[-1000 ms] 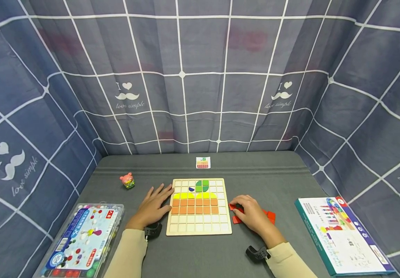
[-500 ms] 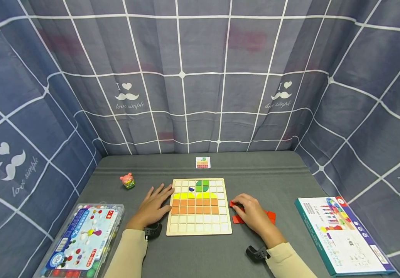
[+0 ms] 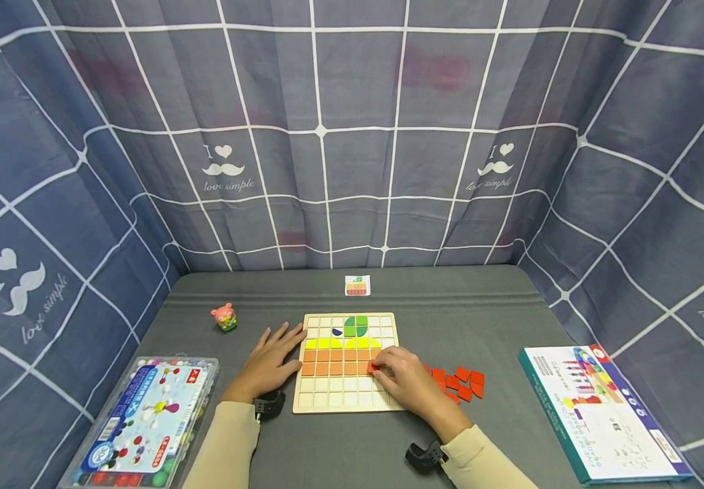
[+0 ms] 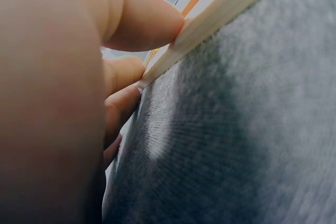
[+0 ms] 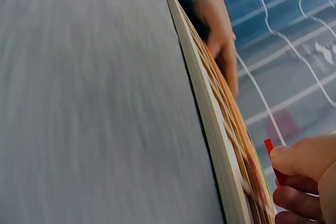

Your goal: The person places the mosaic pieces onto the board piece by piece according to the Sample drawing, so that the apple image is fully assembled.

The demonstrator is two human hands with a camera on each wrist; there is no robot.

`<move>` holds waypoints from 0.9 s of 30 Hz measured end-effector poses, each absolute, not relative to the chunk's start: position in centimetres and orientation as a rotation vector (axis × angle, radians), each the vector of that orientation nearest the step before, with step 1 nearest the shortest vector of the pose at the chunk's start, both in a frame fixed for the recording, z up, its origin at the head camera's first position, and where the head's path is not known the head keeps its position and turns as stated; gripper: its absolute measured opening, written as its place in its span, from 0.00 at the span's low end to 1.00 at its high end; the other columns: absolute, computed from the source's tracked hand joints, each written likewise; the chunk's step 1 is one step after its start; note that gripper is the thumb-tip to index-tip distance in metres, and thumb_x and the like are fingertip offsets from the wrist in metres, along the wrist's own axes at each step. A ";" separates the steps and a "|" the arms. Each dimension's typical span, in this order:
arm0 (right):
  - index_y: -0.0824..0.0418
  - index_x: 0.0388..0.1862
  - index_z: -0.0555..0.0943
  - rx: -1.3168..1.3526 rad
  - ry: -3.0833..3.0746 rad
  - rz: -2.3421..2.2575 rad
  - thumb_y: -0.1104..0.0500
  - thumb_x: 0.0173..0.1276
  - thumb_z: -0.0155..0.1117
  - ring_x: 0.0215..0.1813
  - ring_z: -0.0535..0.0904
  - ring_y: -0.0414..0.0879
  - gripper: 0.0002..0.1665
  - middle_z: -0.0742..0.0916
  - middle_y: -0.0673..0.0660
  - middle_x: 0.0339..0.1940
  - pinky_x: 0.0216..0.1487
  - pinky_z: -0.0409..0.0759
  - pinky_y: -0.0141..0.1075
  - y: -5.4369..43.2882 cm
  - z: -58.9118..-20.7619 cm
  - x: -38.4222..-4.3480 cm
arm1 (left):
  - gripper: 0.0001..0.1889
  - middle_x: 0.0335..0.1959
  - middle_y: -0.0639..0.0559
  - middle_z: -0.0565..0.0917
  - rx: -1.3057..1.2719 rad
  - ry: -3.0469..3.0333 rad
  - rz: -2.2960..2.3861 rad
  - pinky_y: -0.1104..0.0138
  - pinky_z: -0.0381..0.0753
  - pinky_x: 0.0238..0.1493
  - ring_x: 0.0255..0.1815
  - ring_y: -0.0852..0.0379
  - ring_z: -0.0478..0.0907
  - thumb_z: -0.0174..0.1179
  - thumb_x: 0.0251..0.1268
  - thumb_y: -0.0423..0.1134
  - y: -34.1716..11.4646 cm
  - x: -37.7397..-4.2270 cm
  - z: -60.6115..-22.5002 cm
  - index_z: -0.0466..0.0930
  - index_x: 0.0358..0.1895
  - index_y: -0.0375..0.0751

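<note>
A wooden grid board [image 3: 352, 405] lies on the grey table, with a row of yellow pieces, two rows of orange tiles [image 3: 335, 369] and green pieces [image 3: 356, 327] set in its cells. My left hand [image 3: 269, 360] is spread flat at the board's left edge; in the left wrist view its thumb [image 4: 152, 27] touches the wooden side. Over the right part of the board, my right hand [image 3: 409, 380] pinches a red tile [image 5: 274, 161] between thumb and fingers. Several loose red tiles [image 3: 464, 392] lie right of the board, partly hidden by that hand.
A small picture card [image 3: 358, 286] lies behind the board. At the left are a pink pig figurine [image 3: 225, 317] and a clear case of molecule-model parts [image 3: 144, 421]. A white and teal box [image 3: 605, 414] lies at the right; a checked curtain [image 3: 352, 163] surrounds the table.
My right hand has moved left from the red tile pile to over the board, carrying a red tile. More of the pile now shows. The left hand has stayed in place.
</note>
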State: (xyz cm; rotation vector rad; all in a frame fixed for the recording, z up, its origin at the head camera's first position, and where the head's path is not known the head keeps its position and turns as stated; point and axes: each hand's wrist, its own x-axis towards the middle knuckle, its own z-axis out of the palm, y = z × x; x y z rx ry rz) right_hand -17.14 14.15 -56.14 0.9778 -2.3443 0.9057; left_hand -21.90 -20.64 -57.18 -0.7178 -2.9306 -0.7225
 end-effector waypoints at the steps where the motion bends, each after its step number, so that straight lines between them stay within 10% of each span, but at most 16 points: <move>1: 0.61 0.40 0.89 0.998 -2.342 0.912 0.69 0.62 0.80 0.43 0.83 0.44 0.10 0.87 0.52 0.42 0.42 0.86 0.39 13.6 -56.1 -17.1 | 0.37 0.83 0.55 0.62 -0.716 -2.934 -0.719 0.45 0.35 0.82 0.84 0.45 0.51 0.61 0.71 0.47 -20.6 -21.9 -57.2 0.66 0.83 0.50; 27: 0.57 0.39 0.91 1.190 -2.448 0.585 0.60 0.68 0.78 0.44 0.80 0.42 0.03 0.88 0.47 0.40 0.50 0.80 0.31 1.8 -55.7 -16.9 | 0.36 0.82 0.52 0.64 -0.759 -2.899 -0.734 0.41 0.38 0.81 0.84 0.43 0.52 0.62 0.70 0.45 -20.8 -21.9 -56.9 0.68 0.81 0.47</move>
